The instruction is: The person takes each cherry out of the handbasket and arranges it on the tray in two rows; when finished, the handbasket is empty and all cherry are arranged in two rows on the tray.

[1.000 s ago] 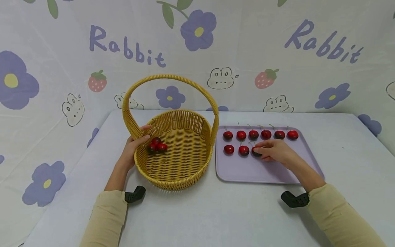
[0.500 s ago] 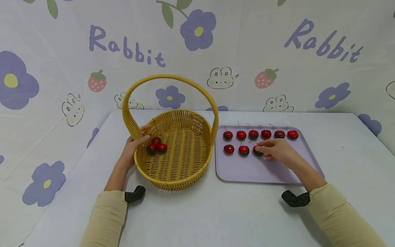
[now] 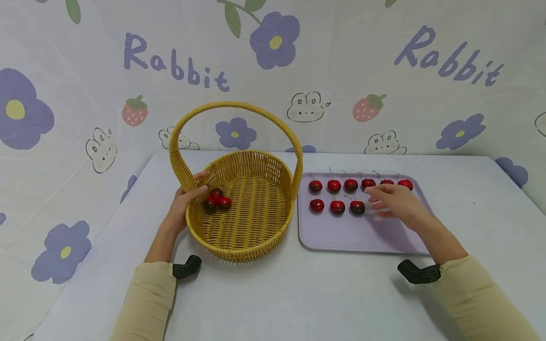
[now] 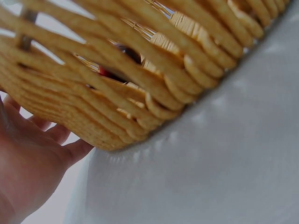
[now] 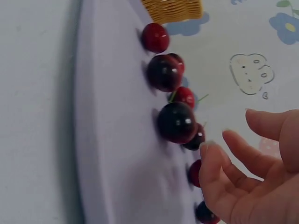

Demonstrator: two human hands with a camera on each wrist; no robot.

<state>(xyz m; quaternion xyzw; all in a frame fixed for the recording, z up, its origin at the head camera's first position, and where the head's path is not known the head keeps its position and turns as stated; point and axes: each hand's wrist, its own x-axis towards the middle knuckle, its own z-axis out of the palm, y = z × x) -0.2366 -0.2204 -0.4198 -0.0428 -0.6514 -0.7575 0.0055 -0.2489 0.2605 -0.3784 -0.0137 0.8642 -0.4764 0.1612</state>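
Note:
In the head view a yellow wicker basket (image 3: 279,170) with a tall arched handle stands left of centre. My left hand (image 3: 176,210) grips its left rim near the handle's base; the left wrist view has those fingers against the woven side. Three red cherries (image 3: 216,201) lie inside at the left. On a pale purple tray (image 3: 328,237), cherries with stems form a back row of several and a front row of three. My right hand (image 3: 398,204) hovers over the tray's right half, thumb and fingers apart, holding nothing. Just left of its fingertips sits the rightmost front-row cherry (image 3: 357,207).
Both basket and tray rest on a white-covered table (image 3: 290,293). Behind it hangs a white cloth (image 3: 264,90) printed with flowers, rabbits and strawberries. The basket's handle (image 3: 232,105) rises high over its opening.
My right hand has let go of the rightmost front-row cherry, spread its fingers and moved up and to the right. That cherry stays on the tray. The left hand and basket keep their places.

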